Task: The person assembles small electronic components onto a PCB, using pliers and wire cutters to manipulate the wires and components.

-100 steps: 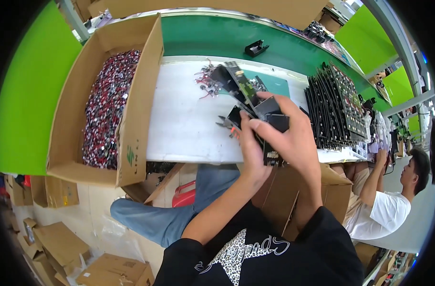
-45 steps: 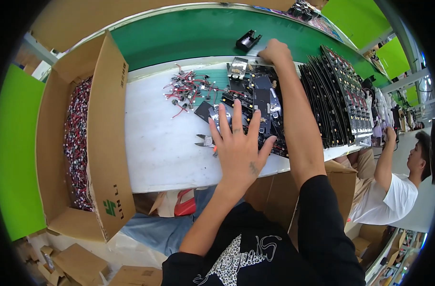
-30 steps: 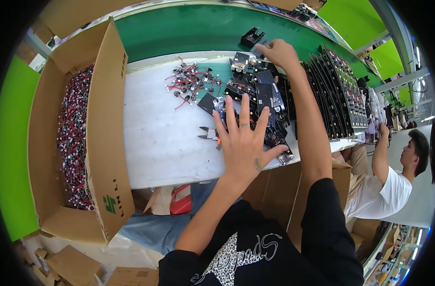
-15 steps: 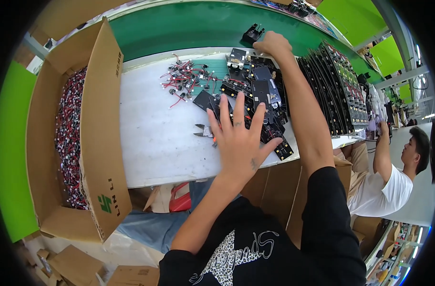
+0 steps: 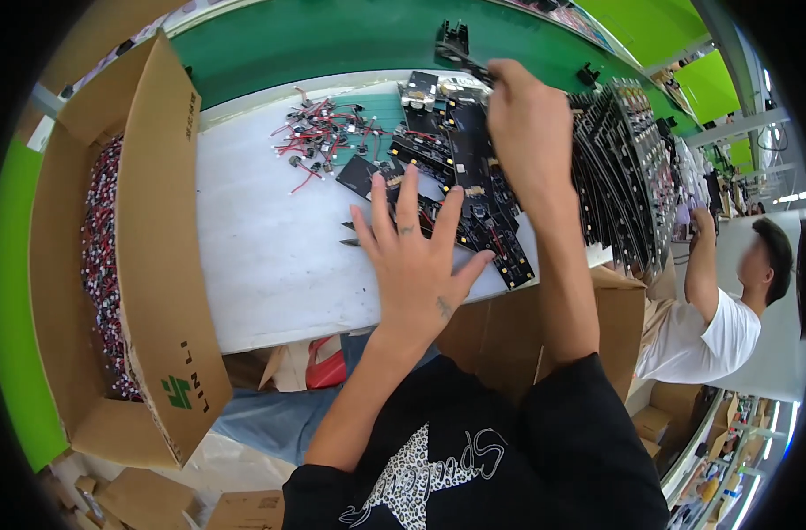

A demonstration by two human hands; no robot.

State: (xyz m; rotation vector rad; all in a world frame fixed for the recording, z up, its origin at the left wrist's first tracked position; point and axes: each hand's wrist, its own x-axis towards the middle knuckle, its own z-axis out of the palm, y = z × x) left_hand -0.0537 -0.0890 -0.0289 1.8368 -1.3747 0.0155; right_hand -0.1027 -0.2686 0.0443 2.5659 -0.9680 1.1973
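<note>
Palm down and fingers spread, my left hand point(image 5: 412, 256) is over the near-left edge of a pile of black circuit boards point(image 5: 469, 146), holding nothing. Dark tips of cutters point(image 5: 350, 235) poke out beside it, the rest hidden under the hand. My right hand point(image 5: 531, 124) is closed above the pile's far right side. Its fingers pinch a thin dark flat piece point(image 5: 467, 64), seen nearly edge-on, so its kind is unclear. Just beyond that piece, a black plastic part point(image 5: 454, 35) is on the green belt point(image 5: 332, 44). Short red-and-black wire leads with small components point(image 5: 319, 132) lie left of the boards.
A tall cardboard box point(image 5: 169, 265) full of similar wired parts point(image 5: 102, 265) stands at the left. Many black boards point(image 5: 619, 168) stand in a row on the right. Another black part point(image 5: 589, 75) rests on the belt. A person in white point(image 5: 712, 331) sits farther right.
My right hand has drawn back toward me from the belt, and a thin dark piece now shows in its fingers. My left hand stays spread over the boards. The whole view has shifted slightly.
</note>
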